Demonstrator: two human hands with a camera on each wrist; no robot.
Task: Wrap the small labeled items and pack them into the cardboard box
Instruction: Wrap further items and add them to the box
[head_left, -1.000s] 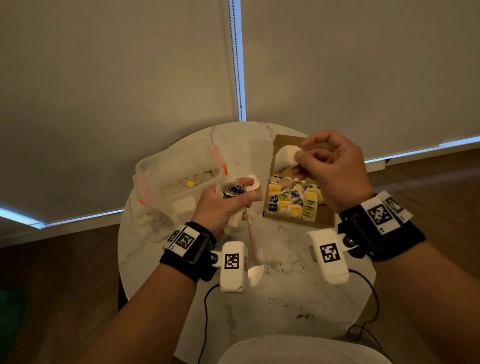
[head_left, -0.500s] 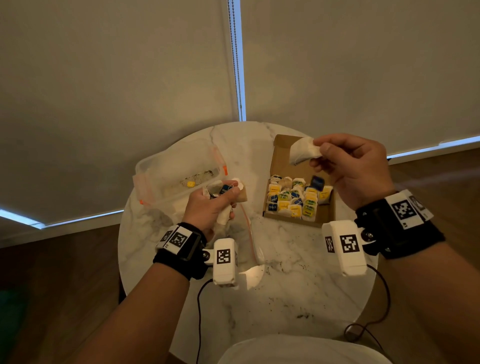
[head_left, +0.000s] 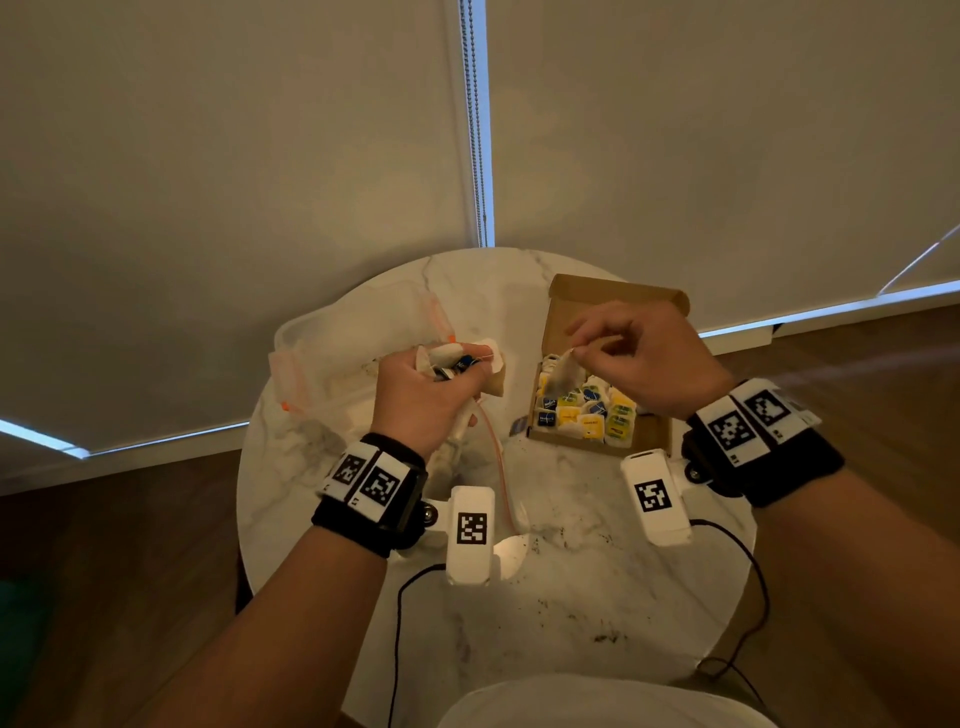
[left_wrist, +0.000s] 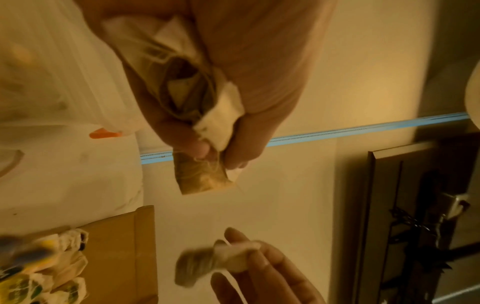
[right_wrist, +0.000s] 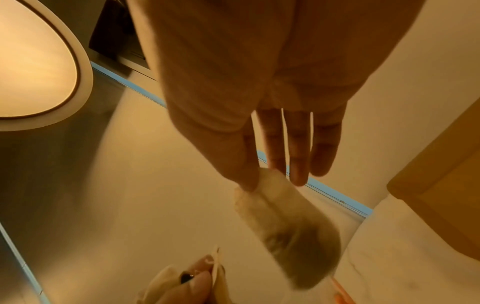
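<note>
While many labeled sachets (head_left: 587, 413) already fill the cardboard box (head_left: 647, 434), the right hand (head_left: 644, 358) pinches one tea bag (head_left: 562, 375) above it and the left hand (head_left: 421, 395) grips a bunch (head_left: 457, 364) yet unpacked.

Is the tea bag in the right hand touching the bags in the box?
Cannot tell. In the head view the tea bag overlaps the packed bags; no gap or contact shows.
</note>
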